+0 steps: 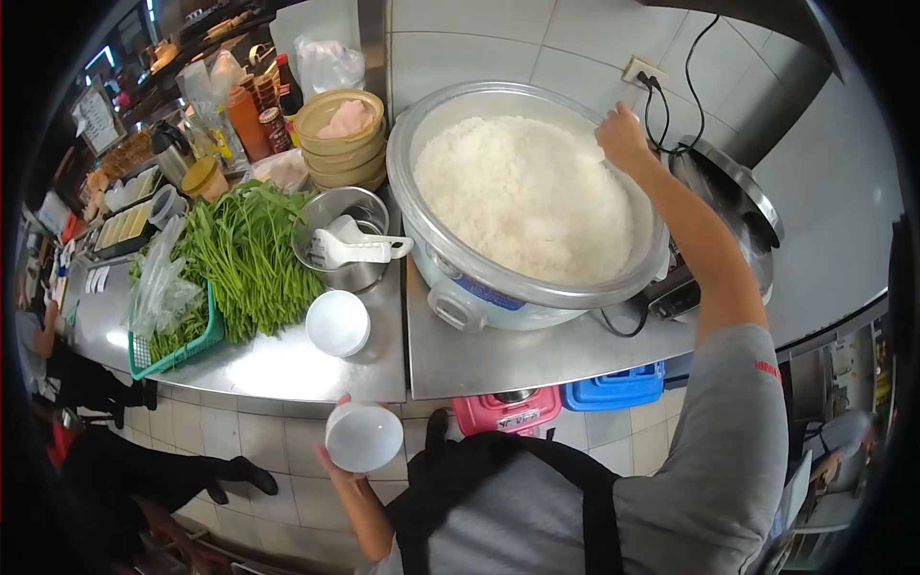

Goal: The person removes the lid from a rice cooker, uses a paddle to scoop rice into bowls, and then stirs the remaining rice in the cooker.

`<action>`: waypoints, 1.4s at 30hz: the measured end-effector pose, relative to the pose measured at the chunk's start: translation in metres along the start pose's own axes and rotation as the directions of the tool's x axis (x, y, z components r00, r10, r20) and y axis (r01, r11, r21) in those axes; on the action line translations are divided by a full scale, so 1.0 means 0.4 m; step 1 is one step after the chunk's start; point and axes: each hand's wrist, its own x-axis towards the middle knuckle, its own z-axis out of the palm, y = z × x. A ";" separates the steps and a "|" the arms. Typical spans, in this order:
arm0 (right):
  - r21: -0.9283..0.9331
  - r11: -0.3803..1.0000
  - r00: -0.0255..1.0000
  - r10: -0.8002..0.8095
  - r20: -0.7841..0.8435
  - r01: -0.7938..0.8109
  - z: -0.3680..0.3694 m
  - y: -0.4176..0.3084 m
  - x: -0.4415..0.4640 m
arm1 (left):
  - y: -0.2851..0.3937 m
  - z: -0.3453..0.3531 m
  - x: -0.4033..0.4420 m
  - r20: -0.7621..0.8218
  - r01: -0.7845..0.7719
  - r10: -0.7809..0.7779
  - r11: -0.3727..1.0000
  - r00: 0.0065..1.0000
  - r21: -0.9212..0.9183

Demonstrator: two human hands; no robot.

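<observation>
My left hand (335, 462) holds a white bowl (365, 438) in front of the counter edge; no food shows inside it. My right hand (621, 136) is closed at the far right rim of a big rice cooker (448, 251). What those fingers hold, if anything, cannot be made out. Cooked white rice (522, 196) fills the cooker almost to the top. A second white bowl (337, 324) stands on the counter to its left. Behind that bowl, a steel pot (369, 278) has white plastic-handled scoops (350, 246) resting in it.
Leafy greens (254, 259) spill over a green basket (217, 335) on the left. Stacked brown bowls (347, 172) and sauce bottles stand behind. Power cords (702, 91) hang at the right wall, above a metal lid (733, 187). Pink (503, 407) and blue (613, 391) tubs sit below the counter. People stand at left.
</observation>
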 end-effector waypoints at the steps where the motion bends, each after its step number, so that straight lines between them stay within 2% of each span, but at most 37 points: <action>1: 0.003 0.999 0.998 -0.050 0.022 0.050 -0.011 -0.026 -0.030 | -0.002 -0.063 -0.017 0.011 0.006 -0.006 1.000 1.000 -0.011; 2: 0.002 0.994 0.993 -0.110 0.044 0.110 -0.032 -0.043 -0.062 | -0.014 -0.134 -0.031 0.016 0.013 -0.012 0.999 1.000 -0.032; 3: 0.080 0.991 0.993 -0.101 -0.063 0.106 -0.050 -0.042 -0.102 | -0.021 -0.166 -0.037 0.010 0.024 -0.023 0.999 1.000 -0.040; 5: 0.291 0.955 0.991 -0.012 -0.132 0.050 -0.107 -0.048 -0.172 | -0.029 -0.208 -0.046 0.003 0.053 -0.053 0.994 0.999 -0.098; 6: 0.300 0.953 0.995 -0.017 -0.097 0.045 -0.149 -0.066 -0.205 | -0.036 -0.183 -0.035 0.005 0.053 -0.052 0.993 0.999 -0.108; 7: 0.305 0.951 0.998 -0.023 -0.066 0.042 -0.195 -0.085 -0.228 | -0.044 -0.129 -0.015 -0.198 -0.030 0.012 0.996 0.980 -0.088; 8: 0.287 0.957 0.997 -0.031 -0.076 0.052 -0.236 -0.093 -0.243 | -0.048 -0.087 0.004 -0.393 -0.108 0.076 0.992 0.916 -0.058; 9: 0.362 0.927 0.994 -0.083 -0.067 0.102 -0.273 -0.102 -0.260 | -0.035 -0.072 0.015 -0.394 -0.114 0.076 0.991 0.916 -0.074; 10: 0.439 0.887 0.989 -0.132 -0.061 0.146 -0.298 -0.100 -0.262 | -0.013 -0.066 0.026 -0.214 -0.038 0.031 0.999 0.976 -0.032; 11: 0.432 0.890 0.987 -0.161 -0.004 0.146 -0.311 -0.070 -0.234 | -0.003 -0.068 0.040 -0.027 0.022 -0.021 0.999 0.999 0.023; 15: 0.294 0.955 0.993 0.007 -0.119 0.028 -0.214 -0.018 0.011 | -0.012 -0.098 0.066 0.067 0.053 -0.051 0.998 0.996 -0.031; 17: 0.238 0.969 0.944 0.014 -0.329 0.068 -0.111 -0.059 0.139 | -0.019 -0.082 0.076 0.203 0.061 -0.051 0.997 0.978 -0.042; 18: 0.241 0.968 0.942 0.016 -0.335 0.069 -0.120 -0.086 0.154 | -0.027 -0.078 0.072 0.201 0.054 -0.045 0.998 0.979 -0.039; 20: 0.171 0.942 0.916 -0.219 -0.337 0.288 -0.142 -0.144 0.153 | -0.031 -0.074 0.059 0.183 0.063 -0.062 0.998 0.981 -0.001; 21: 0.189 0.940 0.918 -0.210 -0.338 0.284 -0.160 -0.150 0.115 | -0.031 -0.075 0.057 0.177 0.066 -0.067 0.998 0.982 0.016; 23: 0.213 0.902 0.899 -0.300 -0.320 0.377 -0.197 -0.135 0.008 | -0.036 -0.069 0.059 0.376 0.164 -0.065 0.958 0.924 -0.237; 24: 0.223 0.901 0.902 -0.292 -0.319 0.371 -0.206 -0.131 -0.052 | -0.031 -0.051 0.055 0.376 0.167 -0.073 0.960 0.924 -0.226; 26: 0.311 0.854 0.879 -0.292 -0.377 0.417 -0.213 -0.100 -0.151 | -0.023 -0.002 0.061 0.263 0.122 -0.069 0.973 0.962 -0.194; 27: 0.311 0.857 0.882 -0.286 -0.375 0.410 -0.213 -0.069 -0.170 | -0.017 0.014 0.069 0.269 0.125 -0.070 0.974 0.960 -0.190; 29: 0.347 0.862 0.859 -0.174 -0.482 0.369 -0.214 -0.017 -0.203 | 0.002 0.036 0.081 0.365 0.119 -0.050 0.978 0.930 -0.170; 30: 0.355 0.860 0.862 -0.170 -0.478 0.366 -0.220 0.006 -0.209 | 0.013 0.034 0.092 0.362 0.124 -0.058 0.979 0.930 -0.163; 32: 0.486 0.863 0.947 0.025 -0.321 0.141 -0.224 0.039 -0.220 | 0.027 0.029 0.119 0.218 0.089 -0.096 0.995 0.971 0.045; 33: 0.508 0.839 0.935 -0.005 -0.354 0.197 -0.195 0.013 -0.235 | 0.027 0.077 0.132 0.214 0.088 -0.096 0.995 0.972 0.051; 34: 0.515 0.835 0.935 0.001 -0.355 0.195 -0.181 -0.004 -0.253 | 0.031 0.152 0.144 -0.027 -0.020 0.021 1.000 0.999 0.019; 35: 0.603 0.771 0.958 -0.035 -0.284 0.207 -0.171 -0.020 -0.273 | 0.042 0.209 0.158 -0.266 -0.134 0.133 0.991 0.955 0.014; 36: 0.683 0.699 0.972 -0.081 -0.219 0.212 -0.166 -0.033 -0.289 | 0.061 0.235 0.176 -0.268 -0.137 0.138 0.990 0.953 0.021; 38: 0.651 0.706 0.951 -0.105 -0.292 0.278 -0.155 -0.031 -0.336 | 0.103 0.274 0.211 0.065 -0.100 0.090 0.980 0.994 0.170; 39: 0.724 0.640 0.959 -0.077 -0.271 0.256 -0.168 -0.029 -0.364 | 0.120 0.303 0.223 0.058 -0.101 0.093 0.979 0.994 0.175; 40: 0.791 0.568 0.968 -0.051 -0.245 0.230 -0.179 -0.027 -0.382 | 0.141 0.336 0.235 0.097 -0.122 0.098 0.950 0.990 0.286; 41: 0.792 0.563 0.967 -0.051 -0.251 0.236 -0.184 -0.024 -0.386 | 0.169 0.376 0.246 0.138 -0.150 0.103 0.908 0.985 0.392; 42: 0.819 0.543 0.981 -0.058 -0.187 0.188 -0.189 -0.022 -0.387 | 0.176 0.479 0.232 0.145 -0.069 0.036 0.970 0.989 0.231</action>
